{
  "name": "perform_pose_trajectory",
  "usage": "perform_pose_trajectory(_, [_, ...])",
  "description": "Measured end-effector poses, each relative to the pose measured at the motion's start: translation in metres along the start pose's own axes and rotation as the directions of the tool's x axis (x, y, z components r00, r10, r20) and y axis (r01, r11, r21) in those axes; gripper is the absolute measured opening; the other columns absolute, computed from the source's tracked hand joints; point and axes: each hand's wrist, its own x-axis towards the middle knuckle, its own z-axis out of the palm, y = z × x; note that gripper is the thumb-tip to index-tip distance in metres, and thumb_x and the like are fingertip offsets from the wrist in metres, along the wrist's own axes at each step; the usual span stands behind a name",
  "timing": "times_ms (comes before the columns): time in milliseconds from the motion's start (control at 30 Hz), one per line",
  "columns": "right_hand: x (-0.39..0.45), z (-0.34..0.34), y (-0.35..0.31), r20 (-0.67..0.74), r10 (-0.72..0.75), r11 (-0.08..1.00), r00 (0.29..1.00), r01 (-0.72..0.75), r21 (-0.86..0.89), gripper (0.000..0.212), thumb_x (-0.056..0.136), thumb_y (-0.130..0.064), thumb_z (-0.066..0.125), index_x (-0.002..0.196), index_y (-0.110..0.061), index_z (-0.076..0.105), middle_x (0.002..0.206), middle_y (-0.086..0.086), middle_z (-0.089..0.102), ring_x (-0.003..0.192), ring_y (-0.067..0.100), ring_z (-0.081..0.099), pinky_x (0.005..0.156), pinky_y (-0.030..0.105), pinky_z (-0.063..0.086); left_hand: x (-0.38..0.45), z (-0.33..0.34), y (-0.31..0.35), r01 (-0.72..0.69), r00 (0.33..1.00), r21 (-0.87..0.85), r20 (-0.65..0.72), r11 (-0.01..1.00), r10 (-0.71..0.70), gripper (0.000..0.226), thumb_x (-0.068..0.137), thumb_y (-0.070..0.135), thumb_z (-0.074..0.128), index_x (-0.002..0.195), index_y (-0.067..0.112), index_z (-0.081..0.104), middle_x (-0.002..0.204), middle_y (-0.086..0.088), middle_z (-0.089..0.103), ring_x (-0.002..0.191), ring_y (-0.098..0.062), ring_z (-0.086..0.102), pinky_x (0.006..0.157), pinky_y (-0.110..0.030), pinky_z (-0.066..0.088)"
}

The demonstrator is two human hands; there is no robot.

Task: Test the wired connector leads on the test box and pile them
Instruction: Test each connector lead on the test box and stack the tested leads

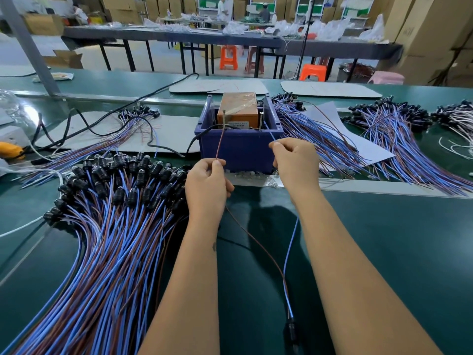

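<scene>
A blue bin (240, 147) holds an orange test box (238, 106) with two upright metal pins. My left hand (206, 187) pinches a brown wire (220, 142) whose tip reaches up to the left pin (224, 119). My right hand (295, 162) pinches a blue wire (270, 134) that runs up toward the right pin (261, 120). Both wires drop below my hands and join at a black connector (291, 331) hanging near the bottom edge. A big pile of blue and brown leads (110, 226) with black connectors lies to the left.
More lead bundles (330, 142) fan out right of the bin over a white sheet (363, 144). A black cable (102, 124) crosses grey mats on the left. A yellow tool (11, 149) lies at the far left. Tables, stools and cartons fill the background.
</scene>
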Motion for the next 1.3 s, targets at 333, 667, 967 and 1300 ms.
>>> perform_pose_trajectory(333, [0.000,0.009,-0.003,-0.173,-0.111,0.985,0.979,0.085,-0.149,0.016,0.094,-0.023,0.057,0.106,-0.024,0.067,0.059,-0.012,0.048,0.057,0.006,0.047,0.050,0.019,0.031,0.000,0.000,0.001,0.000,1.000,0.000,0.006,1.000,0.000,0.023,0.101,0.016,0.043,0.087,0.019,0.062,0.043,0.004,0.057,0.039,-0.004,0.048,0.042,-0.016,0.041])
perform_pose_trajectory(667, [0.000,0.009,-0.012,-0.119,-0.141,0.982,0.983,0.124,-0.141,0.026,0.094,-0.019,0.057,0.116,-0.020,0.072,0.070,-0.015,0.057,0.076,0.015,0.061,0.068,0.027,0.048,-0.002,0.000,0.003,-0.003,1.000,0.010,0.008,1.000,0.003,0.022,0.101,0.016,0.043,0.090,0.016,0.063,0.043,0.005,0.057,0.039,-0.004,0.048,0.043,-0.015,0.042])
perform_pose_trajectory(967, [0.000,0.009,-0.011,-0.087,-0.141,0.982,0.986,0.128,-0.140,0.028,0.094,-0.015,0.055,0.115,-0.020,0.072,0.064,-0.021,0.055,0.062,0.003,0.053,0.053,0.007,0.033,-0.002,-0.001,0.004,0.008,1.000,0.011,0.007,1.000,-0.008,0.022,0.101,0.017,0.043,0.091,0.017,0.063,0.044,0.005,0.057,0.040,-0.003,0.049,0.044,-0.014,0.042])
perform_pose_trajectory(1300, [0.000,0.008,-0.010,-0.081,-0.165,0.980,0.983,0.154,-0.127,0.027,0.095,-0.015,0.055,0.114,-0.020,0.073,0.087,-0.006,0.072,0.073,0.009,0.059,0.061,0.017,0.043,-0.001,0.000,0.004,0.009,1.000,0.004,0.002,1.000,-0.009,0.022,0.101,0.017,0.043,0.091,0.018,0.063,0.043,0.006,0.057,0.041,-0.003,0.049,0.044,-0.014,0.042])
